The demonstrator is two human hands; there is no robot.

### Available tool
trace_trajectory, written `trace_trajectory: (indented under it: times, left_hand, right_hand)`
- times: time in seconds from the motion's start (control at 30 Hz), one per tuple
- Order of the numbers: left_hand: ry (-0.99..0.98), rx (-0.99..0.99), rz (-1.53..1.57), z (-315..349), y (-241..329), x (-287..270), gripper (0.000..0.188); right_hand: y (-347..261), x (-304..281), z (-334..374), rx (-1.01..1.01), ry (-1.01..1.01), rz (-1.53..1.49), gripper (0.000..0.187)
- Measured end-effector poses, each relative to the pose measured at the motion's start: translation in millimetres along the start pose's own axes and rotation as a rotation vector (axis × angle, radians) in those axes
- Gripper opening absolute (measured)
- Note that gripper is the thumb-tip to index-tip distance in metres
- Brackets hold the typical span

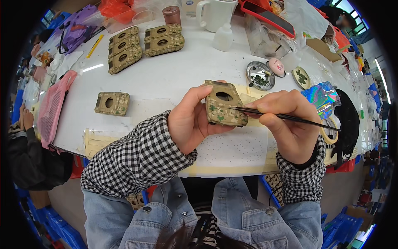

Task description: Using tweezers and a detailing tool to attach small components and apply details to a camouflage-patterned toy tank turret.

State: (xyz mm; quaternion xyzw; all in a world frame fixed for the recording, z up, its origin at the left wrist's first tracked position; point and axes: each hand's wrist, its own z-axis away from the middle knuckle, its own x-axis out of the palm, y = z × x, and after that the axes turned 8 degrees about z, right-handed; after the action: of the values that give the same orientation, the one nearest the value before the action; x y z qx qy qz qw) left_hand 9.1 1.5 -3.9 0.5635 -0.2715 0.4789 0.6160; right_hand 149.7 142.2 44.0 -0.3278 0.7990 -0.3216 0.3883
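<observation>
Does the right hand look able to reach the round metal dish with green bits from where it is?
Probably yes: the metal dish lies open just beyond the right hand, and nothing seems to block the way. The hand's slim black tool is at the camouflaged piece, though.

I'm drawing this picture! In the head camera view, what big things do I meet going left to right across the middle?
Pink mesh bag → lone camouflage piece → left hand → held camouflage piece → right hand → black cloth item.
</observation>
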Motion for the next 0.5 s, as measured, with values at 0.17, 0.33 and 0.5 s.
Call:
trace_trajectory:
  times: [0.17,0.33,0.5]
  left_hand:
    - [-0.003,0.000,0.002,0.5,0.9,1.8,0.042]
    - [-0.009,0.001,0.004,0.3,0.3,0.4,0.041]
    - [-0.007,0.002,0.004,0.6,0.8,-0.3,0.041]
  right_hand:
    - [-0.4,-0.8,-0.9,-0.023,-0.001,0.017,0.011]
    - [-0.9,0.2,0.5,0.003,0.004,0.013,0.011]
    - [0.0,0.1,0.0,-0.012,0.007,0.017,0.011]
